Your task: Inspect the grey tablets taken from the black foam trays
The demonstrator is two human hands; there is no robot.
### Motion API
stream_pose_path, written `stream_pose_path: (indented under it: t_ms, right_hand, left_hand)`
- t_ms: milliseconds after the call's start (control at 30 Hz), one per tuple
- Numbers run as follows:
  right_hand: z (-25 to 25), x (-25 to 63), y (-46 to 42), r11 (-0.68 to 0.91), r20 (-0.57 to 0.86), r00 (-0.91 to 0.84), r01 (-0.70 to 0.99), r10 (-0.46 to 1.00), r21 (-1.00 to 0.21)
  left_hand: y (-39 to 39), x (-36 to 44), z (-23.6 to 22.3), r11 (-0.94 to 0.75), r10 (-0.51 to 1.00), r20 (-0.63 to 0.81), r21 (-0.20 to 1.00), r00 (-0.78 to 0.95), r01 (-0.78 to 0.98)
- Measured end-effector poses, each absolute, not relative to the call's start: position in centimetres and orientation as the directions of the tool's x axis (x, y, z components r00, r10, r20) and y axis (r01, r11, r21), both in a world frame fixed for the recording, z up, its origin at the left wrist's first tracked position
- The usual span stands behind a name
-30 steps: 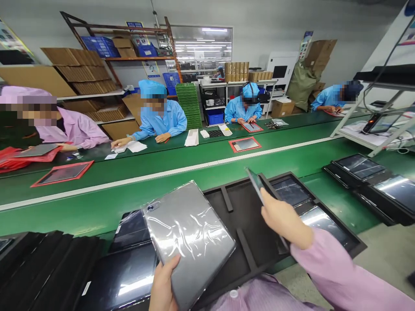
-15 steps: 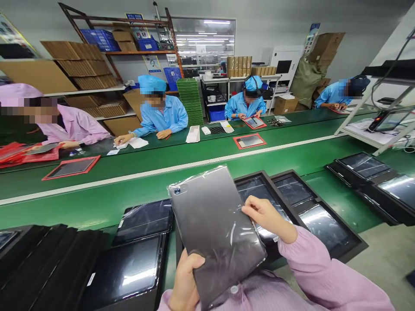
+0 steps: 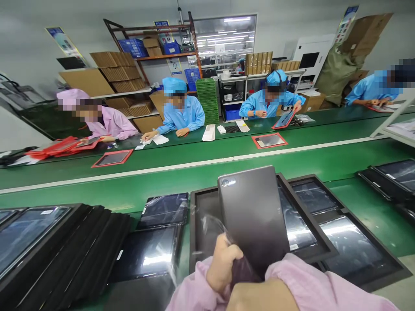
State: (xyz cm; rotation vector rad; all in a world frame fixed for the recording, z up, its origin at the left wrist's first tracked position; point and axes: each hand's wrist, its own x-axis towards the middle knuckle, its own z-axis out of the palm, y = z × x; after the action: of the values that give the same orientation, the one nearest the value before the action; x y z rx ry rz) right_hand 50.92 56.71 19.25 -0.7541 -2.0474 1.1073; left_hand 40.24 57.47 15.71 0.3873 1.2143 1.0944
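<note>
A dark grey tablet (image 3: 253, 211) is tilted up before me, its back and corner camera facing me. Its upper part is bare. Loose clear plastic film (image 3: 214, 226) bunches along its lower left edge and around my left hand (image 3: 223, 261). That hand is closed at the tablet's lower left edge, thumb over the front, with film at the fingers. My right hand (image 3: 262, 298) reaches across at the bottom of the view, close to the tablet's lower end. Its fingers are hidden, so its grip does not show. Behind the tablet lies a black tray (image 3: 202, 207).
Filmed tablets (image 3: 149, 250) lie left of the tray, beside a stack of black trays (image 3: 81, 250). More trayed tablets (image 3: 350, 242) lie at right. Across the green bench (image 3: 162, 181), several co-workers sit near red-framed panels (image 3: 269, 140). A white rack (image 3: 394, 125) stands at right.
The film has come down off the tablet's upper part and bunched at my left hand. My right hand has moved from the tablet's right edge to its lower end. The view has shifted left.
</note>
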Motion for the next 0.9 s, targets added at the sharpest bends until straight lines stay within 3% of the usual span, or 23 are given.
stream_pose_path:
  t_ms: [233,367,433,500,567,633,700,767,833,900]
  right_hand:
    - [20.3,49.0,56.3,0.442,0.234,-0.630,0.195,0.741,-0.875]
    - [22.3,52.7,56.6,0.436,0.249,-0.597,0.190,0.763,-0.880]
    - [22.8,55.0,57.2,0.430,0.302,-0.424,0.247,0.854,-0.868]
    - [22.6,56.6,57.8,0.367,0.351,-0.111,0.358,0.930,-0.858]
    - [22.0,56.6,58.2,0.273,0.320,0.038,0.428,0.947,-0.861]
    - [21.1,55.4,58.4,0.213,0.189,-0.097,0.457,0.977,-0.864]
    - [20.3,53.8,58.8,0.165,0.081,-0.203,0.443,0.976,-0.881]
    - [19.4,52.7,59.9,0.080,0.022,-0.151,0.391,0.988,-0.917]
    - [18.3,52.3,61.5,0.020,0.001,-0.060,0.322,0.998,-0.946]
    - [16.8,51.9,62.9,0.018,0.004,-0.043,0.313,0.999,-0.950]
  left_hand:
    - [56.4,40.2,15.7,0.453,0.867,-0.484,0.674,0.113,-0.583]
    - [56.7,39.5,16.3,0.465,0.856,-0.511,0.696,0.079,-0.547]
    - [57.3,39.3,16.7,0.446,0.863,-0.505,0.728,0.034,-0.520]
    - [58.0,39.4,17.2,0.387,0.889,-0.457,0.785,-0.031,-0.483]
    - [58.3,39.7,17.6,0.311,0.922,-0.374,0.866,-0.095,-0.393]
    - [58.1,40.1,18.0,0.210,0.963,-0.244,0.946,-0.114,-0.249]
    - [57.5,40.4,18.3,0.084,0.996,-0.087,0.993,-0.033,-0.087]
    - [57.1,40.4,18.4,-0.024,0.993,0.020,0.999,0.116,0.030]
    - [57.2,39.9,18.2,-0.085,0.968,0.057,0.991,0.244,0.105]
    - [57.6,39.0,17.3,-0.116,0.965,0.070,0.979,0.253,0.170]
